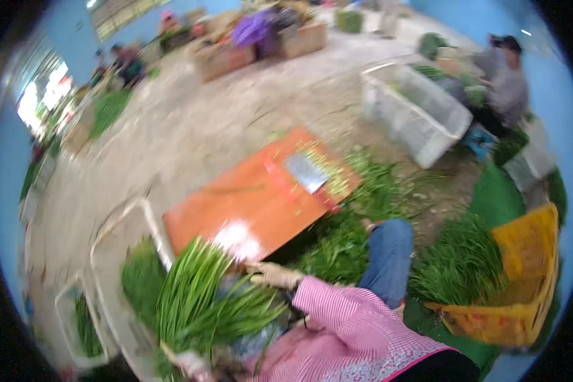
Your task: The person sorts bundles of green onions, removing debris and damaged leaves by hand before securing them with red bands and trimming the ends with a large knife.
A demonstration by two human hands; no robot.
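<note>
My left hand (193,366), in a pale glove, is at the bottom edge beside a large loose bundle of long green leafy stalks (186,291). Leaves and blur hide its grip. My right hand (274,276), gloved too, reaches past the bundle's upper right side to the near edge of an orange board (210,205), its fingers extended and apart. A wide metal cleaver blade (307,172) lies flat on the board's far part among pale green trimmings (336,174). The bundle lies partly over a white crate (95,267) holding more greens.
Loose greens (334,253) cover the floor beside the board and my jeans-clad knee. At right, a yellow crate (525,320) stands next to heaped greens (458,267). Beyond is a white plastic crate (410,124), with a seated person (506,86) near it. Other people and cardboard boxes are farther back.
</note>
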